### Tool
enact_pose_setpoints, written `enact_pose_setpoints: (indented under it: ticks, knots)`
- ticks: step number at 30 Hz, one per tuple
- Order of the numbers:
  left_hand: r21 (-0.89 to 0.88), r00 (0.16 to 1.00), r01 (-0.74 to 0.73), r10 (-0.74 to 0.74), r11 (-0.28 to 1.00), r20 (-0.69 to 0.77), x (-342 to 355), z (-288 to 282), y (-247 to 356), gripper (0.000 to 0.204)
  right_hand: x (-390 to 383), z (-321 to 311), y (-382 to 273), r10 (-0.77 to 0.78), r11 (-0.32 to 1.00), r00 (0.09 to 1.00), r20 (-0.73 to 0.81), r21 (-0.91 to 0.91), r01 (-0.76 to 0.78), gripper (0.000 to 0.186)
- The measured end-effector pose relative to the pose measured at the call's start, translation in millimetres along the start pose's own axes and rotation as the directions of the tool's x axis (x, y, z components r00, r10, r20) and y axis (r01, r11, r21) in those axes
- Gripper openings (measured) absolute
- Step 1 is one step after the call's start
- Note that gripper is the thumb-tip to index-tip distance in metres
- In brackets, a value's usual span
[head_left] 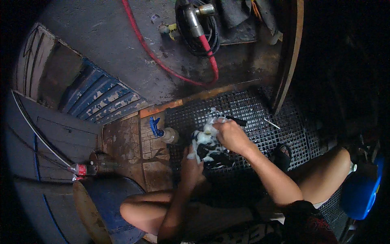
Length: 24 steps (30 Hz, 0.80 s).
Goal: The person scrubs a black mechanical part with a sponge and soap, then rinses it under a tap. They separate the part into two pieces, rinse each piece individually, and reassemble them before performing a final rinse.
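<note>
A black item (pixel 210 157) covered in thick white foam is in front of me, above a black grid mat. My left hand (pixel 191 166) grips its near left side, with foam over the fingers. On its upper side, my right hand (pixel 232 136) is closed at the foam, fingers curled. A pale yellowish bit (pixel 208 131) shows at those fingertips; foam hides what it is. Just beyond the right hand lies a short black bar-like piece (pixel 237 120). Left of the foamy item stands a clear spray bottle (pixel 170 136) with a blue trigger head (pixel 154 127).
The grid mat (pixel 260 107) lies below, bearing a thin white stick (pixel 272 123). Beyond a wooden edge are a red hose (pixel 142 42) with a metal fitting (pixel 193 20). A drum (pixel 107 199) and plastic bottle (pixel 86 169) stand left, a blue jug (pixel 359 193) right.
</note>
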State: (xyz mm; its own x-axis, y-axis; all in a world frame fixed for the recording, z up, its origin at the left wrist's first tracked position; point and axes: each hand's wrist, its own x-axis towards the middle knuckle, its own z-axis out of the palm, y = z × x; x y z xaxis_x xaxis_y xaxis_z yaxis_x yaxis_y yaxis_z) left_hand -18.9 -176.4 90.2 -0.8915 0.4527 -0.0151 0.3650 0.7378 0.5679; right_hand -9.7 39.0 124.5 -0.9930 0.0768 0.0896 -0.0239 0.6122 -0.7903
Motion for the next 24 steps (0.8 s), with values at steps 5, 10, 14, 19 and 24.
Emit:
enact_pose_setpoints:
  ticks: [5, 10, 14, 19, 24]
  knots:
    - [-0.011, 1.000, 0.001, -0.001, 1.000, -0.013, 3, -3, 14, 0.069, -3, -8, -12, -0.037, 0.998, 0.999, 0.000, 0.047, 0.037, 0.028]
    - [-0.085, 0.999, 0.031, -0.034, 0.996, -0.038, 4, 5, 21, 0.066, -26, 2, -42, -0.285, 0.909, 0.945, -0.163, -0.360, 0.211, 0.023]
    - [-0.136, 0.999, 0.020, -0.026, 0.991, -0.044, 3, 6, 16, 0.070, -42, 9, -33, -0.324, 0.919, 0.936, -0.135, -0.282, 0.277, 0.025]
    - [-0.065, 0.997, -0.081, 0.079, 0.995, -0.021, 17, 13, -2, 0.070, -88, 56, 1, -0.270, 0.962, 0.893, -0.360, -0.066, 0.264, 0.030]
    - [-0.139, 0.998, 0.054, -0.049, 0.989, 0.039, 25, 9, -9, 0.064, -80, 103, 18, 0.255, 0.937, 0.871, -0.419, 0.329, -0.115, 0.030]
